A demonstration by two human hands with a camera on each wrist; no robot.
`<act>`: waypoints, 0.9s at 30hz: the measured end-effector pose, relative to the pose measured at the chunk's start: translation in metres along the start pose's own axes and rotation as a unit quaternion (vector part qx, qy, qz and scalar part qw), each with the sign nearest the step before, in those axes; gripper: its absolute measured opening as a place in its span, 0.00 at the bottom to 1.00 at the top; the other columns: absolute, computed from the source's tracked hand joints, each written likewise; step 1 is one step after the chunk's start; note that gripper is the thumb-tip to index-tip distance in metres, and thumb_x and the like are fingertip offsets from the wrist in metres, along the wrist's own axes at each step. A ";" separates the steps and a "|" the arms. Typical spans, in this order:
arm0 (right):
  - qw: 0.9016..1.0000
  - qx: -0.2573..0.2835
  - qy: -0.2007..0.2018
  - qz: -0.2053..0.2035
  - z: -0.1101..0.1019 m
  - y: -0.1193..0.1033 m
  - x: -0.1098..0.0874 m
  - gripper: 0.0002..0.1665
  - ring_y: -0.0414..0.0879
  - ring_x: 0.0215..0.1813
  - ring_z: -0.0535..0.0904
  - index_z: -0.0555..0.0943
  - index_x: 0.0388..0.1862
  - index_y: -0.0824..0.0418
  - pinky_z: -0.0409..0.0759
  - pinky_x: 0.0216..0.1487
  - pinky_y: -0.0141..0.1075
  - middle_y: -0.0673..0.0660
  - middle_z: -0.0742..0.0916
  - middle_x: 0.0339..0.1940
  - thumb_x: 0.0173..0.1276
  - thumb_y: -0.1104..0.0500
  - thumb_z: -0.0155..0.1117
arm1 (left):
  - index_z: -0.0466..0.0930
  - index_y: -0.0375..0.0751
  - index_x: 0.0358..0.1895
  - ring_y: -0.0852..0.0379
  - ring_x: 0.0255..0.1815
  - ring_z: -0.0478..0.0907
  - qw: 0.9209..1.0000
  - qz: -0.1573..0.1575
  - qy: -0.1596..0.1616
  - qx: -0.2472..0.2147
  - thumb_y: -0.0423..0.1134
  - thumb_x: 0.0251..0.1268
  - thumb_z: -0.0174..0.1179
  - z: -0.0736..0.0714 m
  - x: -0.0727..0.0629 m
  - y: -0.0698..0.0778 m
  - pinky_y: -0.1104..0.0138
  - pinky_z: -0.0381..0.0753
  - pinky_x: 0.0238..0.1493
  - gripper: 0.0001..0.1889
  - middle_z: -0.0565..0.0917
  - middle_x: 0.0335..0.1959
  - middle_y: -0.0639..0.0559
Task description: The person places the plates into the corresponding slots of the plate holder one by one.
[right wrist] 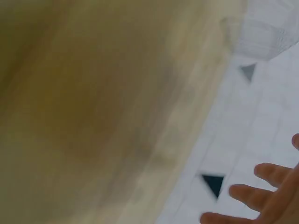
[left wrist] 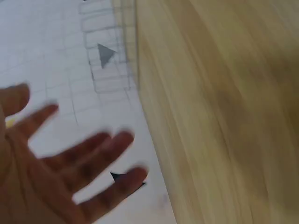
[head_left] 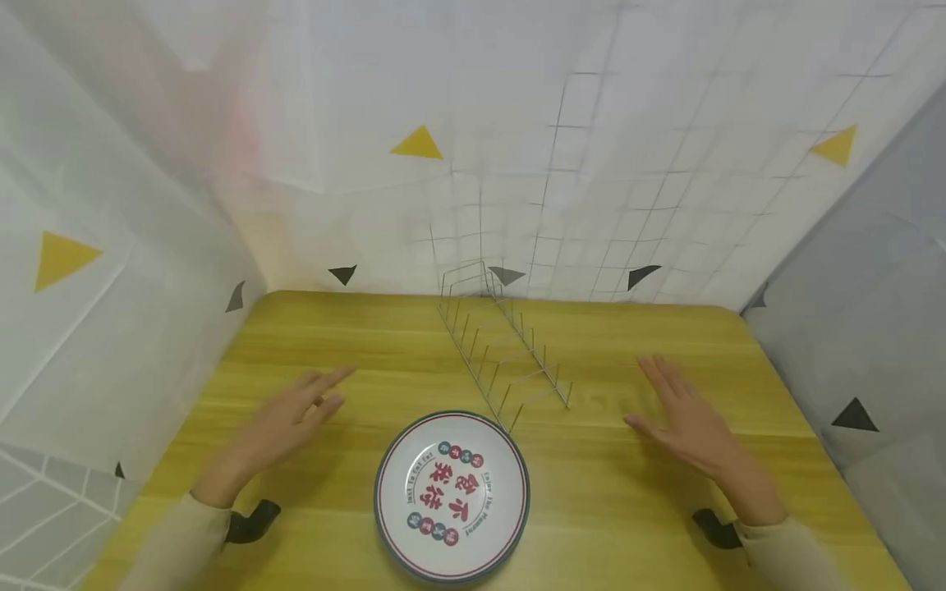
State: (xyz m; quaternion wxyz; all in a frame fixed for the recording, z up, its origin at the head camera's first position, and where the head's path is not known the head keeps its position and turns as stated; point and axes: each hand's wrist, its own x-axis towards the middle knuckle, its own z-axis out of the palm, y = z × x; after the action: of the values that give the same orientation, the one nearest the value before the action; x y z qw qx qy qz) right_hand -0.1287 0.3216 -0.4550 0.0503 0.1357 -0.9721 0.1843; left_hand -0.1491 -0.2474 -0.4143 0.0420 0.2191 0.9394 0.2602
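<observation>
A white plate (head_left: 502,501) with a dark rim, a thin red ring and red and blue printed characters lies at the near middle of the wooden table. Behind it stands a thin wire rack (head_left: 480,365) with upright prongs, running back toward the wall. My left hand (head_left: 284,427) hovers left of the plate, fingers loosely extended and holding nothing; its spread fingers (left wrist: 114,184) show in the left wrist view. On the other side, my right hand (head_left: 687,427) is raised over the table, fingers extended, thumb apart, also holding nothing.
The wooden table (head_left: 310,328) ends at a white sheeted back wall (head_left: 355,213) marked with yellow and black triangles. Similar sheets close in the left and right sides. Black wrist mounts (head_left: 254,522) stick out beside both sleeves.
</observation>
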 end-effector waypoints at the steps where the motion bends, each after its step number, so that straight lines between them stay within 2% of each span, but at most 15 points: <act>1: 1.000 0.011 -0.003 -0.005 0.001 -0.008 0.004 0.56 0.72 0.75 0.54 0.41 0.82 0.46 0.63 0.60 0.72 0.62 0.50 0.81 0.66 0.39 0.63 | 0.56 0.66 0.76 0.50 0.48 0.78 0.999 0.016 -0.030 -0.024 0.52 0.78 0.45 0.001 0.004 0.004 0.56 0.80 0.45 0.26 0.77 0.55 0.48; 3: 0.999 0.033 -0.012 -0.017 0.003 -0.025 0.013 0.59 0.72 0.74 0.56 0.39 0.81 0.44 0.67 0.57 0.72 0.60 0.49 0.82 0.64 0.37 0.64 | 0.53 0.70 0.76 0.56 0.43 0.76 0.992 0.048 -0.093 -0.066 0.50 0.77 0.48 0.005 0.014 0.013 0.62 0.78 0.42 0.28 0.79 0.48 0.52; 6: 0.996 0.076 -0.031 -0.039 0.005 -0.051 0.025 0.64 0.69 0.76 0.55 0.38 0.81 0.45 0.65 0.62 0.69 0.59 0.49 0.82 0.60 0.35 0.68 | 0.50 0.65 0.78 0.59 0.40 0.76 0.974 0.085 -0.181 -0.107 0.50 0.73 0.54 0.017 0.028 0.028 0.66 0.79 0.42 0.34 0.80 0.42 0.53; 9: 0.988 0.129 -0.056 -0.056 0.005 -0.073 0.037 0.70 0.65 0.79 0.50 0.37 0.81 0.47 0.59 0.70 0.66 0.59 0.49 0.82 0.54 0.35 0.73 | 0.49 0.62 0.78 0.58 0.37 0.76 0.959 0.105 -0.232 -0.127 0.51 0.65 0.63 0.032 0.040 0.040 0.68 0.80 0.40 0.42 0.79 0.43 0.51; 11: 0.983 0.155 -0.078 -0.064 0.005 -0.084 0.044 0.73 0.62 0.79 0.48 0.37 0.81 0.48 0.56 0.73 0.63 0.59 0.48 0.82 0.51 0.36 0.76 | 0.50 0.62 0.78 0.58 0.38 0.75 0.954 0.106 -0.250 -0.125 0.51 0.60 0.68 0.041 0.046 0.045 0.70 0.79 0.39 0.46 0.77 0.45 0.50; 16: 0.970 0.188 -0.135 -0.077 0.014 -0.096 0.061 0.76 0.60 0.80 0.47 0.37 0.81 0.55 0.54 0.75 0.58 0.59 0.48 0.82 0.48 0.34 0.76 | 0.56 0.57 0.77 0.62 0.32 0.74 0.954 0.102 -0.265 -0.099 0.43 0.50 0.75 0.053 0.059 0.042 0.72 0.79 0.35 0.50 0.75 0.45 0.51; 19: 0.967 0.191 -0.152 -0.073 0.022 -0.091 0.065 0.75 0.61 0.80 0.49 0.39 0.81 0.58 0.54 0.75 0.57 0.61 0.50 0.81 0.49 0.32 0.75 | 0.59 0.57 0.76 0.63 0.28 0.76 0.946 0.098 -0.286 -0.116 0.39 0.50 0.75 0.057 0.067 0.040 0.70 0.81 0.33 0.48 0.77 0.45 0.50; 23: 0.957 0.230 -0.159 -0.075 0.032 -0.079 0.067 0.69 0.67 0.76 0.56 0.41 0.81 0.57 0.59 0.72 0.60 0.62 0.51 0.81 0.54 0.40 0.76 | 0.62 0.61 0.74 0.60 0.28 0.78 0.933 0.079 -0.317 -0.149 0.36 0.50 0.74 0.059 0.075 0.038 0.68 0.84 0.29 0.46 0.79 0.42 0.50; 26: 0.946 0.270 -0.165 -0.075 0.040 -0.070 0.070 0.64 0.73 0.71 0.62 0.40 0.81 0.51 0.65 0.68 0.63 0.65 0.52 0.80 0.59 0.48 0.74 | 0.64 0.62 0.73 0.60 0.27 0.79 0.931 0.071 -0.325 -0.150 0.36 0.49 0.75 0.059 0.078 0.036 0.67 0.84 0.27 0.45 0.79 0.39 0.51; 27: 0.943 0.278 -0.166 -0.072 0.042 -0.067 0.070 0.62 0.73 0.70 0.64 0.40 0.81 0.49 0.67 0.66 0.63 0.66 0.53 0.80 0.62 0.49 0.72 | 0.64 0.61 0.73 0.61 0.26 0.78 0.931 0.077 -0.325 -0.145 0.37 0.49 0.74 0.059 0.078 0.035 0.68 0.84 0.27 0.45 0.79 0.39 0.51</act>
State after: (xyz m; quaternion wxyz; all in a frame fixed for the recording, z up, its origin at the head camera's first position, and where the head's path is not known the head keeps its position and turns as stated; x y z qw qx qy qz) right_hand -0.1792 0.2292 -0.4606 -0.1385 0.2426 -0.8643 0.4182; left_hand -0.1948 -0.1591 -0.4447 0.3562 0.3546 0.8068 0.3105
